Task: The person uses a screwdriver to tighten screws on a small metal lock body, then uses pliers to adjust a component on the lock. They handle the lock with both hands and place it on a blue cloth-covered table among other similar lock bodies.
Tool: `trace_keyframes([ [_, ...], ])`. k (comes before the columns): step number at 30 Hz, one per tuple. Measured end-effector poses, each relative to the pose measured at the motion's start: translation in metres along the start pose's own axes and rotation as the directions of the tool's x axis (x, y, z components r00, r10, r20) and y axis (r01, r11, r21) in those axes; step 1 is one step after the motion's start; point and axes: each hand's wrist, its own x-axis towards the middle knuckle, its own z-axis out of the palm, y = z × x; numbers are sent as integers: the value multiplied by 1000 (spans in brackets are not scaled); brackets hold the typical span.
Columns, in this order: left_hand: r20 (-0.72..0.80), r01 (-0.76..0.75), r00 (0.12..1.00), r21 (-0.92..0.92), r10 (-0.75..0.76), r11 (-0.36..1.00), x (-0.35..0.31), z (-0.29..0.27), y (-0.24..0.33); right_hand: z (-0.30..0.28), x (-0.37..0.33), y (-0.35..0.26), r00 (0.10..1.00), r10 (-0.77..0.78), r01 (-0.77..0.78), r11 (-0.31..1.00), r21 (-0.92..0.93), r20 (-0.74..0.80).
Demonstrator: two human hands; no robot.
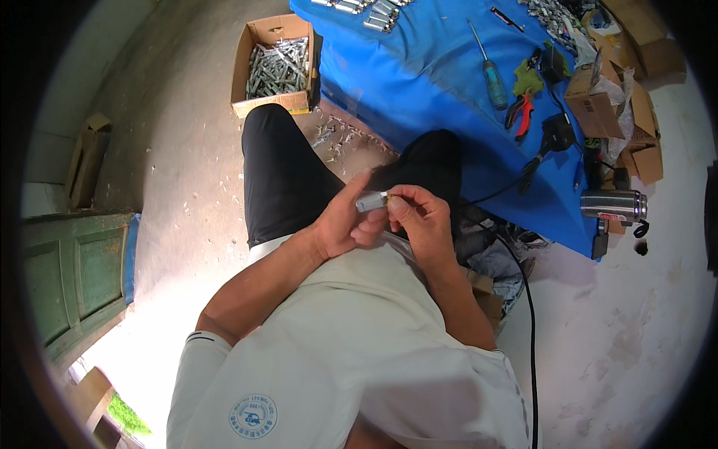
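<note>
A small silver rectangular piece [369, 203] with a white end lies in my left hand [338, 224], in front of my lap. The thumb and fingers of that hand close around its body. My right hand [428, 224] pinches the white end between thumb and forefinger, so both hands meet at the piece. The right fingertips partly cover that end, and whether they hold a further tiny part cannot be made out. Similar silver pieces [381, 16] lie in groups on the far edge of the blue-covered table [374, 82].
A cardboard box [239, 81] of slim silver parts [278, 67] stands beyond my left knee. On the table lie a screwdriver [493, 84], red-handled pliers [521, 114] and a black plug [557, 135]. A steel flask [609, 203] sits at right; a black cable [532, 329] runs beside me.
</note>
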Motion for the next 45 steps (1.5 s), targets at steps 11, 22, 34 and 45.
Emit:
trace_keyframes([
  [11,101,-5,995,-10,6,1000,5,-9,1,-19,12,29,915,322,-404,712,574,244],
  [22,47,-10,999,-14,11,1000,5,-7,2,-20,17,37,896,336,-444,686,577,291],
  [34,1,-24,1000,30,24,999,8,-9,1,-19,17,39,903,344,-429,719,546,257],
  [45,-19,48,999,28,-47,998,5,-5,3,-9,0,24,994,68,-29,919,393,-87],
])
